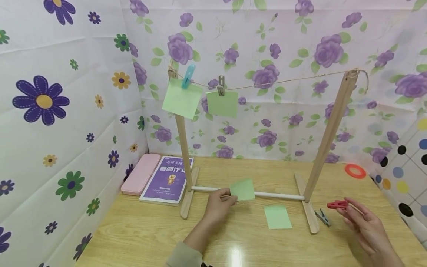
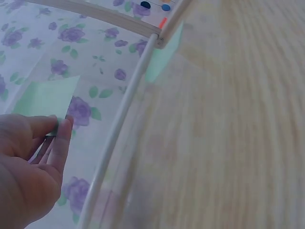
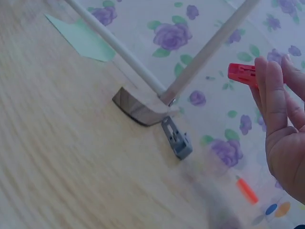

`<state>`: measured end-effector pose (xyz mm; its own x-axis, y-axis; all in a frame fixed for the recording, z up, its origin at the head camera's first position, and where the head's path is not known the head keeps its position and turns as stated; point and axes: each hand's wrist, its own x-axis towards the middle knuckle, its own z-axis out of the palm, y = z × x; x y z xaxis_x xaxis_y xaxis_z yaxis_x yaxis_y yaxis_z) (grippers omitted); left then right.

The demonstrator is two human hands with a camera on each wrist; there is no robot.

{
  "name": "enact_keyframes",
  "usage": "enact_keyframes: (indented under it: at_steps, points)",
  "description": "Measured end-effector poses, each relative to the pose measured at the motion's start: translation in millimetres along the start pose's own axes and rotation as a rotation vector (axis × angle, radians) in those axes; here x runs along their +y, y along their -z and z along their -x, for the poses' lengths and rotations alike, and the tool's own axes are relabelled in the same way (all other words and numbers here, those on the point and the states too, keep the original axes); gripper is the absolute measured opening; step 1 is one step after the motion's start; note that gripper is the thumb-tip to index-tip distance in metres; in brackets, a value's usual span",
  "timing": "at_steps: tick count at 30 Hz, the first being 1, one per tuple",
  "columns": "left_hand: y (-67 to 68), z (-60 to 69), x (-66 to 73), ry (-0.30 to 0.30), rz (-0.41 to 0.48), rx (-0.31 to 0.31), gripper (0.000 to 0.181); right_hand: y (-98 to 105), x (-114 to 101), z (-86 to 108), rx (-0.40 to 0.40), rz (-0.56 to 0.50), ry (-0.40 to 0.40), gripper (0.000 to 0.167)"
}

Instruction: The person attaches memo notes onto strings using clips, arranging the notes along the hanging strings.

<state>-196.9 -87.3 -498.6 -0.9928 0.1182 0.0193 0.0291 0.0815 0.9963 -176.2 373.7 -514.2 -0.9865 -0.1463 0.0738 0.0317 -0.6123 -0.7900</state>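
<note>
Sheet of pale green paper pinched near its lower left corner in left grip, thumb and fingers closed down to the paper's thickness, raised above the tabletop. Red clothespin in right grip, held by one end between thumb and fingertips, other end pointing left. Gray clothespin on the tabletop, just beside the wooden foot. Second green sheet flat between the two hands. Overhead, on the string, two more sheets under clips.
</note>
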Motion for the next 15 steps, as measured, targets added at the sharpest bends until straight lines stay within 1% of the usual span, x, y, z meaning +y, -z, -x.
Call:
enact_keyframes:
  at_steps: [1,6,9,11,13,15]
  points:
    - [0.0,-1.2,2.8,-0.004,0.003,0.003,0.025,-3,0,-1.0,-0.022,0.011,0.016,0.043]
    - [0.4,-8.1,17.4,-0.061,0.090,-0.002,0.028,-20,-1,-7.0,-0.162,0.091,0.133,0.044]
    - [0.6,-11.5,23.8,-0.085,0.106,-0.014,0.031,-32,-2,-9.2,-0.185,0.162,0.199,0.043]
    - [0.7,-12.9,26.8,-0.079,0.107,-0.009,0.033,-40,-4,-10.9,-0.181,0.193,0.229,0.041]
    - [0.5,-14.2,29.1,-0.060,0.122,0.002,0.035,-48,-6,-13.5,-0.189,0.210,0.248,0.041]
    - [0.3,-15.1,31.5,-0.040,0.133,0.020,0.038,-55,-9,-17.3,-0.222,0.185,0.262,0.041]
